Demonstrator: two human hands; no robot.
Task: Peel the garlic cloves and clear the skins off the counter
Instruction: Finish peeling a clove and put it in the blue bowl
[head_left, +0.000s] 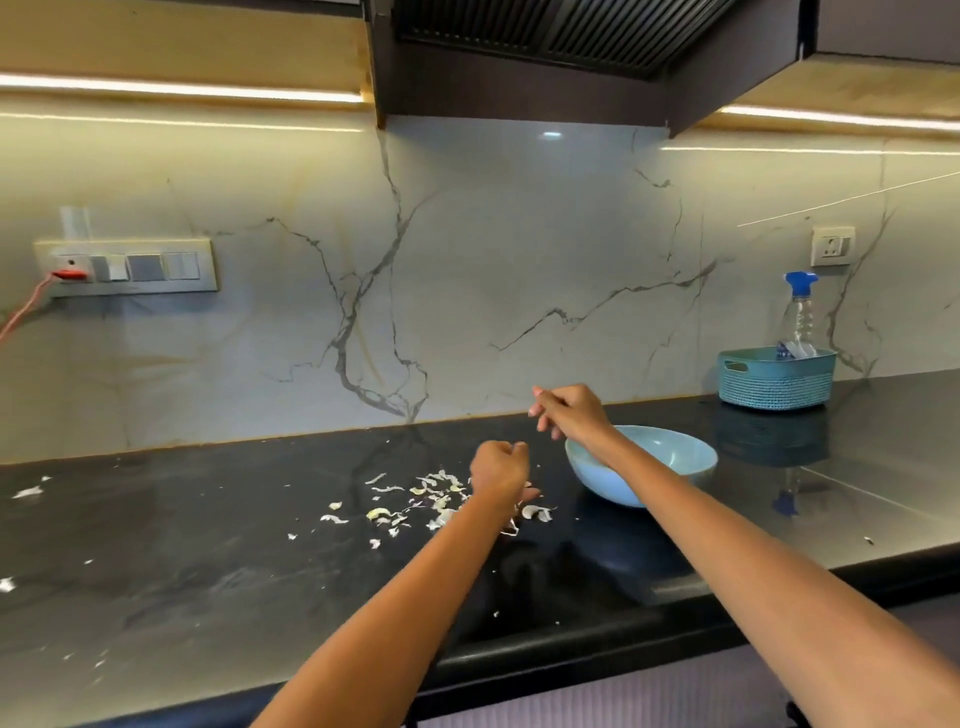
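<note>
Left grip (500, 464) clenched, contents unclear; right grip (569, 413) loosely curled. Garlic skins (434, 493) mid-desk could scatter off the front edge.

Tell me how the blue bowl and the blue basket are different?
The bowl is smooth, pale blue and round; the basket is darker teal, textured, with a handle slot. The bowl sits near the hands; the basket stands back by the wall, holding a spray bottle. Both rest on the black counter.

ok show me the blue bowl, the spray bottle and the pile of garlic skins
blue bowl (675, 452): head view, inner wall.
spray bottle (800, 317): head view, clear body.
garlic skins (434, 486): head view, middle of pile.
</note>
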